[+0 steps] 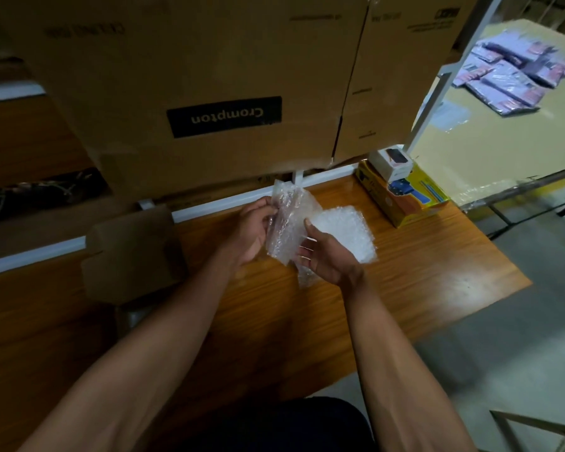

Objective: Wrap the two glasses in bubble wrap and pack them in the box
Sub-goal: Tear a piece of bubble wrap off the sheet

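both hands [252, 230] [327, 256] grip a bubble wrap bundle [287, 230] above the table [405, 282], right of an open box [134, 252].

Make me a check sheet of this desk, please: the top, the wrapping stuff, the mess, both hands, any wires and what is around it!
Surface: wooden table, shiny, dimly lit.
Job's things: bubble wrap held up above the table; whether a glass is inside cannot be told. A second bubble wrap sheet lies flat beside it. Small open cardboard box sits at the left.
Clutter: yellow box with a small white box on top, far right corner.
Hands: left hand grips the wrap's left edge; right hand holds its lower right side.
Cables: dark wires on the shelf at left.
Surroundings: large Crompton carton behind; purple packets on another table.
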`<state>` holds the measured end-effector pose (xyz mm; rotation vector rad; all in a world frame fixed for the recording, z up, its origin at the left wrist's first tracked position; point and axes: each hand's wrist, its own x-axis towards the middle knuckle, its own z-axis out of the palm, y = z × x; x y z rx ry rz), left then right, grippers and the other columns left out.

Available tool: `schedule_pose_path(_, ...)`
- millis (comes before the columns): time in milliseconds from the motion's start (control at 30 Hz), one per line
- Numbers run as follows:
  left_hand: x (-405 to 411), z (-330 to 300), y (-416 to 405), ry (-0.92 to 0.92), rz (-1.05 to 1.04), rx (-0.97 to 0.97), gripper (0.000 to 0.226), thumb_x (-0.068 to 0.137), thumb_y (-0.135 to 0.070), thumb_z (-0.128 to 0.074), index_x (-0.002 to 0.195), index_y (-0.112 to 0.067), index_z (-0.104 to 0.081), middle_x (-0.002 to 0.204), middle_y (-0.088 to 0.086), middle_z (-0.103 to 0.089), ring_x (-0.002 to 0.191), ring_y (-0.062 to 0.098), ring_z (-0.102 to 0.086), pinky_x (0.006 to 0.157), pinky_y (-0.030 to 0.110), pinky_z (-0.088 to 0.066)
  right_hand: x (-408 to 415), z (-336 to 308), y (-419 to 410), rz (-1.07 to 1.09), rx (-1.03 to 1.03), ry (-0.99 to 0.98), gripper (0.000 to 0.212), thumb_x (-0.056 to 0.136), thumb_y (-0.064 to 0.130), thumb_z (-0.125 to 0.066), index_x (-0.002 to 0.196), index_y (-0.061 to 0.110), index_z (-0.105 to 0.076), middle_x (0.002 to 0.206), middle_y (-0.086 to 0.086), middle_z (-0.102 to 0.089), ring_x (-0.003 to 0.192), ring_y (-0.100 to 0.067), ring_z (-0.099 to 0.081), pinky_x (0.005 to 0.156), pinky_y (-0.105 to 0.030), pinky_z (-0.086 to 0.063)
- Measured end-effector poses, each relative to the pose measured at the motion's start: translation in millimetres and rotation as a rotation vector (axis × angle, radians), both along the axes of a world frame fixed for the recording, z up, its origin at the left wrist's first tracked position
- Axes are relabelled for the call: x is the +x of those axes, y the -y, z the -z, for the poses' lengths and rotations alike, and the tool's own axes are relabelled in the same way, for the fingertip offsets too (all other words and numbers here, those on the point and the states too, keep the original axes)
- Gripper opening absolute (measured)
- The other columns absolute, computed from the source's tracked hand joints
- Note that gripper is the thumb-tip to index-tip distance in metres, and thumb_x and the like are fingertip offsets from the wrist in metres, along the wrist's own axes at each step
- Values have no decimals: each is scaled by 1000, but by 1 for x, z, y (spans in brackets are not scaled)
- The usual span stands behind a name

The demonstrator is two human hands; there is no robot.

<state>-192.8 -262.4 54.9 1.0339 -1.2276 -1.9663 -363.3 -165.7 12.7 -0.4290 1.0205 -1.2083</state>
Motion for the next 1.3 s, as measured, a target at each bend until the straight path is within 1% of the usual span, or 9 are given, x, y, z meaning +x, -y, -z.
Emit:
schedule_pose_path(100, 18, -3, -4, 27, -77, -9, 18, 105, -6, -47, 114, -4, -63, 110, 20, -65, 101, 32, -62, 94, 53, -53, 14, -8, -2, 88, -59, 60, 25, 104, 13, -63, 125, 0, -65, 117, -15, -74, 109, -27, -72, 91, -39, -63)
schedule_pose_path(233, 46, -3, -8, 234, -186, -130, 13, 104, -6, -58, 111, -10, -69, 103, 6, -73, 83, 15, -66, 61, 21, -53, 22, -17, -6, 178, -125, -162, 9, 100, 4, -67, 107, 6, -71, 100, -5, -74, 96, -19, -69, 76, -27, -58)
schedule_pose_path(333, 66, 5, -7, 300, -159, -199, 14, 100, -11, -67, 110, -21, -70, 111, 3, -76, 92, 18, -65, 73, 30, -49, 26, -20, -9, 176, -145, -307, 21, 99, 8, -68, 120, 10, -70, 101, -2, -73, 92, -17, -67, 75, -29, -57)
schedule_pose_path(433, 81, 5, -12, 288, -162, -219, 19, 98, -5, -69, 110, -20, -69, 107, 1, -74, 90, 18, -65, 65, 28, -48, 33, -25, -14, 179, -190, -398, 21, 102, 9, -63, 117, 20, -73, 100, 0, -72, 87, -16, -64, 73, -29, -55)
schedule_pose_path(667, 105, 2, -20, 180, -157, -137, 22, 100, 7, -56, 90, -8, -69, 101, 9, -69, 90, 24, -63, 81, 40, -55, 44, -33, -22, 118, -244, -500, 35, 90, -19, -39, 99, 1, -67, 112, -18, -65, 95, -29, -62, 69, -32, -56)
schedule_pose_path(967, 121, 1, -26, 117, -99, -90, 22, 105, -3, -51, 94, -12, -67, 107, 11, -68, 97, 25, -67, 79, 35, -58, 55, -43, -34, 101, -162, -465, 37, 99, -11, -37, 92, 5, -70, 111, -16, -70, 95, -26, -66, 69, -28, -56)
schedule_pose_path(1067, 125, 1, -29, 123, -101, -52, 24, 108, -10, -47, 97, -12, -68, 106, 11, -70, 97, 26, -68, 74, 34, -58, 60, -45, -38, 109, -117, -400, 33, 103, 5, -40, 95, 2, -71, 125, -20, -66, 112, -37, -65, 79, -36, -59)
schedule_pose_path(1167, 129, 0, -32, 111, -110, 12, 26, 108, -22, -48, 95, -11, -67, 106, 10, -68, 100, 29, -66, 76, 36, -56, 64, -44, -44, 105, -106, -346, 40, 105, 21, -36, 102, -2, -69, 121, -15, -68, 109, -34, -64, 80, -35, -58)
schedule_pose_path(1300, 133, 1, -31, 195, -57, -32, 7, 101, -7, -62, 106, -11, -66, 117, 15, -66, 109, 32, -67, 81, 39, -61, 64, -42, -44, 63, -110, -458, 14, 102, 9, -60, 108, 0, -69, 119, -6, -70, 110, -29, -66, 84, -36, -58)
